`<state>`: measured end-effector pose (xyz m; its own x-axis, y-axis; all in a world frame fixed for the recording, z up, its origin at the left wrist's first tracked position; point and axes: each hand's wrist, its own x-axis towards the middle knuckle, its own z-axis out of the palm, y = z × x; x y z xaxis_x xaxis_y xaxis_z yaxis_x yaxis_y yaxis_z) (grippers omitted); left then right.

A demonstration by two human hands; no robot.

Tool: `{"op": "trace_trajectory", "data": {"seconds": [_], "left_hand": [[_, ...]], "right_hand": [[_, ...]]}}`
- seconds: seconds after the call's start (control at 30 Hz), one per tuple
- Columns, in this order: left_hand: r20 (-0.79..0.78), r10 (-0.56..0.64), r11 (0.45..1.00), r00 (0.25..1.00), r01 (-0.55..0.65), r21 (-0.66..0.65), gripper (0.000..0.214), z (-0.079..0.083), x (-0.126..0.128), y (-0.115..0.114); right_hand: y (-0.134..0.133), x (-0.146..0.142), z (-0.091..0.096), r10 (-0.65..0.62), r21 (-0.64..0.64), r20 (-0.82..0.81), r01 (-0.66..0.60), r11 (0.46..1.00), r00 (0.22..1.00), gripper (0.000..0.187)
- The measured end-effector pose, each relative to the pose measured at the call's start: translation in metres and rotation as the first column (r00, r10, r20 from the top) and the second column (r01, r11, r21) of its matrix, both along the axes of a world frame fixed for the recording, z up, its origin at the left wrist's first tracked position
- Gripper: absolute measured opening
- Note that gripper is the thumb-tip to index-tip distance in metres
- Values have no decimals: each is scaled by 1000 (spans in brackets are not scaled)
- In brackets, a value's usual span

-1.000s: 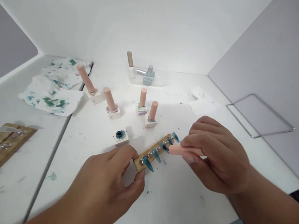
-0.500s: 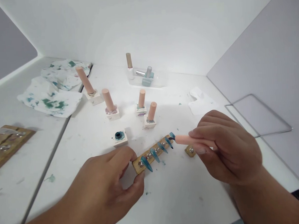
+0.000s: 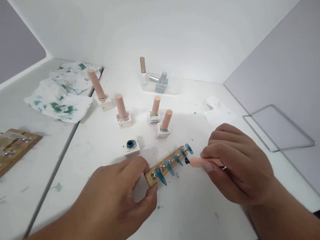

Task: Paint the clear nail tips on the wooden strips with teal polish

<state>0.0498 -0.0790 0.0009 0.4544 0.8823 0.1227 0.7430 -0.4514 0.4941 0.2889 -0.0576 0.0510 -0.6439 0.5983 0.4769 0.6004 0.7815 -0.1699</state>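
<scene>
Wooden strip [image 3: 161,166] with five teal pointed nail tips, lower centre: left hand [image 3: 113,202] pinches its near end; right hand [image 3: 237,164] grips peach brush handle [image 3: 199,162], mostly hidden by fingers, bristles barely discernible.

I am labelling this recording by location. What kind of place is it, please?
Probably a nail-art practice station at a white table: polish bottles stand about, a wooden strip carries teal false nails, and paint-stained paper towels lie at the left.

Five blue nail tips [image 3: 169,167], four capped bottles [image 3: 122,110], one open bottle [image 3: 131,146].
</scene>
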Motion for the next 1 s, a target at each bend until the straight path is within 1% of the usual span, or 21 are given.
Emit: {"op": "trace_trajectory", "data": {"seconds": [0.1,0.2,0.3,0.47,0.53,0.7,0.83,0.9,1.0], "left_hand": [[1,17,1000,1000,-17,-4,7,2,1,1],[6,13,1000,1000,-13,-3,7,3,2,1],[18,-2,1000,1000,2,6,8,2,1,1],[4,-4,999,1000,4,38,7,-1,-1,0],[-1,-7,999,1000,7,45,8,-1,-1,0],[2,10,999,1000,-10,42,9,0,1,-1],[-6,29,1000,1000,-29,11,8,2,2,-1],[-3,26,1000,1000,-26,6,7,2,2,0],[6,3,1000,1000,-3,4,8,2,1,0]], "right_hand": [[-1,0,3,26,17,-45,-25,1000,999,10],[-1,0,1,4,56,-70,0,998,998,9],[1,1,-3,-36,66,-53,40,997,998,6],[3,1,-6,-66,63,-11,66,996,998,8],[2,1,-5,-61,42,-6,62,997,998,8],[-2,1,0,-4,0,-28,4,1000,1000,12],[-1,0,-1,-17,60,-68,21,998,998,9],[1,0,-3,-33,85,-61,38,996,998,7],[2,0,-5,-53,65,-14,54,996,998,7]]}}
